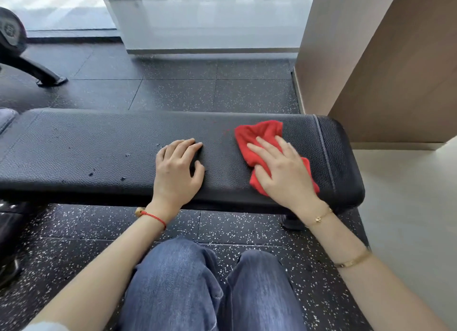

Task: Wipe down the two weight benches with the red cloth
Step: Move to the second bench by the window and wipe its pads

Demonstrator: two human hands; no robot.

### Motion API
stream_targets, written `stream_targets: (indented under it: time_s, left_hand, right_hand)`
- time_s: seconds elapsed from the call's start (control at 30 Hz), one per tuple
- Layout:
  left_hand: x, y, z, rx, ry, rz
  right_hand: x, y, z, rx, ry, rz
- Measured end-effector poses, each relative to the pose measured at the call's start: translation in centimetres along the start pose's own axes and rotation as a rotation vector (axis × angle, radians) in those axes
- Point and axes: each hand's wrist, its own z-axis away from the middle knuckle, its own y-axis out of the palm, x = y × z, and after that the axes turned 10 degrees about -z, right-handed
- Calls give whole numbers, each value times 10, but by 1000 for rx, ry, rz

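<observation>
The black pebbled-vinyl weight bench (103,142) lies flat across the view, its pad scuffed with small nicks near the middle, while the crumpled red cloth (257,137) lies on its right end, just left of what seems a stitched seam.

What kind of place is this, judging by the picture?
Most likely a gym: a padded black weight bench, speckled rubber floor tiles, and what looks like a weight machine's foot at far left.
</observation>
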Motion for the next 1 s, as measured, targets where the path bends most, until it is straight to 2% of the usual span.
stream_targets:
  time_s: [0.1,0.17,0.23,0.3,0.4,0.57,0.73,0.8,1.0]
  left_hand:
    - [-1,0,1,7,-6,-12]
    - [-1,1,0,7,-12,-17]
    - [-2,-1,1,11,-13,-8]
    - [-2,-2,1,20,-16,4]
    - [-1,-4,2,35,-13,28]
    - [0,-4,3,42,1,17]
    - [-2,-5,3,48,-9,15]
    - [-2,-5,4,43,-2,21]
    - [1,-3,3,20,11,34]
  right_hand:
    - [-29,-17,-20,-80,189,35]
    - [-21,-15,-37,-107,270,27]
    - [3,-4,-39,-70,232,39]
    - [29,8,-24,-13,100,47]
    - [35,9,12,6,20,25]
    - [-24,-18,44,-183,222,35]
    - [-61,-44,-20,-123,403,-6]
    - [-56,-40,-18,-121,407,-5]
    - [-50,-32,62,-211,308,-46]
